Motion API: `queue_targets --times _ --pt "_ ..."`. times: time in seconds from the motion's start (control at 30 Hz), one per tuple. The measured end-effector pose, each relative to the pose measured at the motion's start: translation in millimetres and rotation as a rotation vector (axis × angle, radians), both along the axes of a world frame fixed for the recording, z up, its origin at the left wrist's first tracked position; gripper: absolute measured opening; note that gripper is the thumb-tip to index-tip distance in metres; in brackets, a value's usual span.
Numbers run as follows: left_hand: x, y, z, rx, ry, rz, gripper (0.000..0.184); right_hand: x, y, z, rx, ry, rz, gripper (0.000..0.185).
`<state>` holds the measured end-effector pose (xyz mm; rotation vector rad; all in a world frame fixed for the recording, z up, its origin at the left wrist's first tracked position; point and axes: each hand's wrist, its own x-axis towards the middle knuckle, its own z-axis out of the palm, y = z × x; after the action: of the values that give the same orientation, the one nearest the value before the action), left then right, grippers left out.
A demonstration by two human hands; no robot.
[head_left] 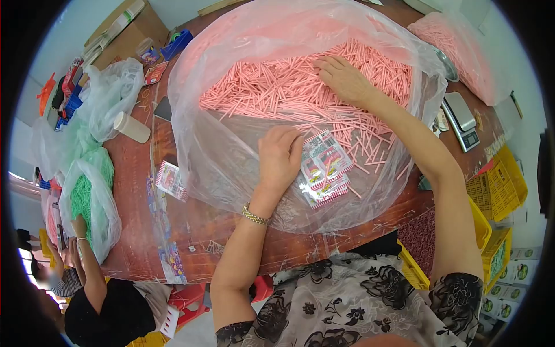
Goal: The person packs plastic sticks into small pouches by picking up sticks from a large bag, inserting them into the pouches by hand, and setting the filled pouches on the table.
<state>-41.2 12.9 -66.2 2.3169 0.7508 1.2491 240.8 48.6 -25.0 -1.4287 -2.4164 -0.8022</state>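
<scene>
Pink sticks [260,87] lie heaped in a large clear plastic bag [202,144] on the table. My right hand [344,81] rests on the heap, fingers stretched out and slightly bent. My left hand [280,155], with a gold-coloured watch or bracelet at the wrist, is on the near part of the bag. Its fingers are curled together, and what they may hold is hidden. Right beside it lie several overlapping printed packets [325,159] with red-striped edges. A few loose sticks lie on and around them.
Another printed packet [171,180] lies left of the bag, near a white cup [132,127]. A digital scale [461,121] and a second bag of pink sticks [457,55] are at right. Yellow crates [500,182] stand below. At left, a co-worker's hand touches a bag of green sticks [92,188].
</scene>
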Motion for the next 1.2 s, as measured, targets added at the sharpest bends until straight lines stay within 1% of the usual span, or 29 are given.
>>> queue_targets --times 0.1,0.13,0.2,0.23,0.3,0.33,0.43,0.5,0.6,0.63,0.73,0.83,0.93,1.03,1.13,1.2 --pt "-5 -1 6 0.010 0.002 0.014 0.011 -4 0 12 0.088 0.054 0.027 0.023" --pt "-2 -4 3 0.017 -0.003 0.017 0.011 -1 -9 15 0.080 0.063 0.004 0.021" --pt "-2 -3 4 -0.015 -0.091 0.015 0.012 -3 -27 29 0.063 0.081 -0.040 0.016" --pt "2 -4 2 -0.028 -0.137 0.005 0.012 -1 -38 26 0.070 0.111 -0.056 0.015" --pt "4 -11 9 -0.131 -0.185 0.005 0.016 -4 -55 30 0.095 0.177 -0.068 0.012" --pt "6 -14 14 -0.181 -0.208 0.008 0.018 -8 -63 32 0.064 0.228 -0.079 0.013" --pt "19 -20 38 -0.181 -0.107 -0.042 0.032 -21 -90 26 -0.027 0.387 -0.104 0.015" --pt "47 -26 43 -0.294 -0.221 -0.079 0.040 -27 -99 12 -0.047 0.485 -0.112 0.016" --pt "92 -30 49 -0.500 -0.359 -0.107 0.049 -49 -108 8 0.009 0.669 0.131 0.016" --pt "102 -30 50 -0.579 -0.400 -0.113 0.052 -50 -108 0 -0.010 0.696 0.083 0.019" --pt "114 -34 58 -0.634 -0.397 -0.167 0.053 -57 -112 -7 -0.143 0.814 -0.037 0.019" --pt "125 -40 53 -0.475 -0.332 -0.157 0.054 -53 -119 8 -0.278 0.944 -0.125 0.023" --pt "129 -37 46 -0.224 -0.046 -0.132 0.054 -35 -113 -1 -0.327 1.013 -0.224 0.028" --pt "128 -36 46 -0.348 0.072 -0.297 0.061 -21 -120 -9 -0.325 1.018 -0.261 0.032" --pt "121 -33 56 -0.142 0.140 -0.361 0.065 -22 -125 3 -0.326 0.998 -0.275 0.027" --pt "118 -27 61 -0.061 0.112 -0.299 0.063 -16 -125 0 -0.177 0.998 -0.271 0.026"
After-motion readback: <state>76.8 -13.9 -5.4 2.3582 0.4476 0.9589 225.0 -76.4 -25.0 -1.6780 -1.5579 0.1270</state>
